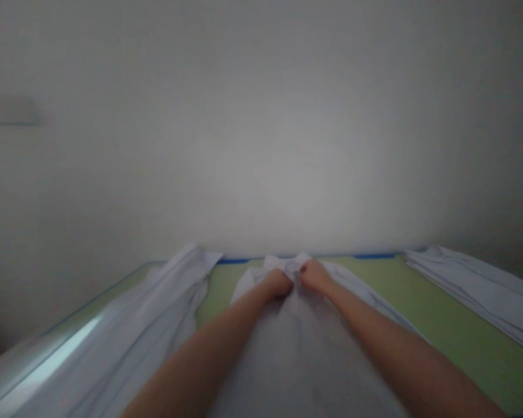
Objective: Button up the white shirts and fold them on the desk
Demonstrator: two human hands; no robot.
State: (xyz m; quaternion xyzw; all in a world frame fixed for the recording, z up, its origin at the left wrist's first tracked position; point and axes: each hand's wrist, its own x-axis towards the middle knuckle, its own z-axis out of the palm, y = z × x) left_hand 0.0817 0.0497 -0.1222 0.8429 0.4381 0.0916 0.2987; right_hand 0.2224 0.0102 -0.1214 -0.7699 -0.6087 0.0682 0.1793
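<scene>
A white garment lies spread on a green table, running away from me. My left hand and my right hand are side by side at its far end, both closed and pinching the cloth near what looks like the collar. Both forearms stretch out over the garment. The picture is blurred, so the fingers show only roughly.
Another white cloth lies along the table's left side, and a third white cloth lies at the right. Blue tape marks the table's far edge, against a plain pale wall.
</scene>
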